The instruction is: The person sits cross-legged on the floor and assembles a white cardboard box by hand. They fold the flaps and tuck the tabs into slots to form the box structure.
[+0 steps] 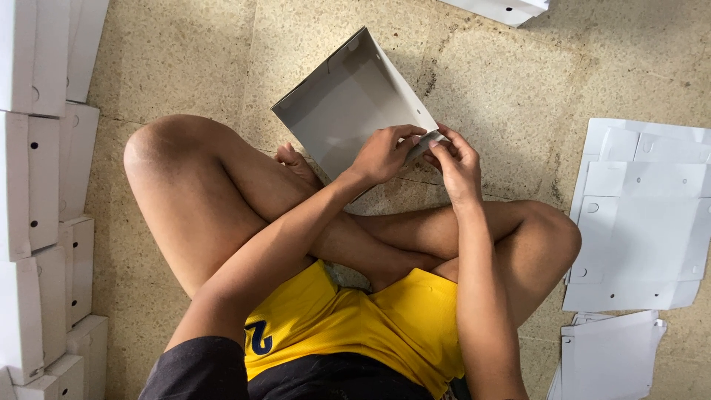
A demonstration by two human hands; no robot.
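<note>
Cardboard box (348, 104), grey-white and half formed, stands tilted above the person's crossed legs with its open side toward us, its far corner raised over the speckled floor (503, 81). We find the near right corner of the box pinched between both hands: the left hand (381, 154) has its fingers curled shut over the edge, and the right hand (453, 159) presses a small flap (429, 141) between thumb and fingertips. We judge the step in hand to be the folding and tucking of that corner flap; three walls appear already raised. The next move, as we read it, calls for a firm crease and keeping the wall square while the flap is seated. Whether the flap is already locked in we cannot tell, as the fingers cover the joint. To the left, a stack of finished white boxes (37, 185) stands in columns along the frame edge, each with small round holes in its side. To the right, flat white blanks (644, 222) lie overlapped on the floor, die-cut with tabs and punched holes, with a second lower pile (607, 355) just beneath. Another white box (511, 9) shows at the top edge. We see no legible labels on any package.
</note>
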